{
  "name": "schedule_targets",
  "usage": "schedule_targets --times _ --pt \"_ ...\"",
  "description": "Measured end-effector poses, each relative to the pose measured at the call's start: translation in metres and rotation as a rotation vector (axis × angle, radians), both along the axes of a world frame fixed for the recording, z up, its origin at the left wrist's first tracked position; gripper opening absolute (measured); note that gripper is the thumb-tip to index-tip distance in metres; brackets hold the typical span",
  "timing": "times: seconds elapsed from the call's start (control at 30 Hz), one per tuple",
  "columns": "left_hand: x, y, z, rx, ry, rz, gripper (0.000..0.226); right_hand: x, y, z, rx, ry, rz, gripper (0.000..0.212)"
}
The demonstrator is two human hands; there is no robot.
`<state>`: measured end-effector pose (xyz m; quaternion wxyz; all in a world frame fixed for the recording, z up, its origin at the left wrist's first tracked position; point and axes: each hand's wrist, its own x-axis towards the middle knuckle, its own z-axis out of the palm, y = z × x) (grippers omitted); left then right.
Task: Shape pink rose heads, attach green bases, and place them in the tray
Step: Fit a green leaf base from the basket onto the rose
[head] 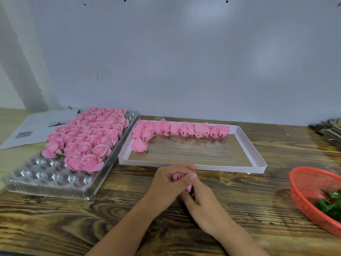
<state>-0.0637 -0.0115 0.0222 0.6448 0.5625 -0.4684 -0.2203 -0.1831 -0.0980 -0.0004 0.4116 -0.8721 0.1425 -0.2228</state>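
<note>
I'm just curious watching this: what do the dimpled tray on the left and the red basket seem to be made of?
The dimpled tray looks like thin clear moulded plastic: it is see-through, with glossy glints on its cups. The red basket seems to be matte plastic mesh, judging by its fine lattice of holes.

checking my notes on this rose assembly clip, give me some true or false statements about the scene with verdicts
1. Both hands hold one pink rose head. True.
2. The orange basket holds pink roses. False: it holds green bases.
3. The white tray has a row of roses along its far edge. True.
4. The clear plastic tray is full. False: its near cups are empty.
5. The left hand rests flat on the table. False: it grips the rose with the right hand.
</note>
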Motion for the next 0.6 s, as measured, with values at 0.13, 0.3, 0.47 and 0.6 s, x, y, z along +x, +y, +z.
schedule_targets --times 0.13,0.3,0.47,0.6 --pt "0.0003 -0.0016 -0.0047 0.080 -0.034 -0.058 0.014 0.0007 -0.0016 -0.0032 0.002 0.030 -0.009 0.021" --pt "0.0021 -0.0015 -0.0043 0.195 -0.041 -0.107 0.031 -0.0001 -0.0024 -0.0046 0.038 -0.001 0.008 0.027" --pt "0.0026 -0.0010 -0.0041 0.282 -0.010 -0.173 0.062 -0.0012 -0.0007 0.0001 0.047 -0.065 0.023 0.029" --pt "0.0043 -0.0015 -0.0040 0.287 -0.008 -0.145 0.076 -0.0017 -0.0017 0.0018 0.070 -0.102 -0.010 0.031"
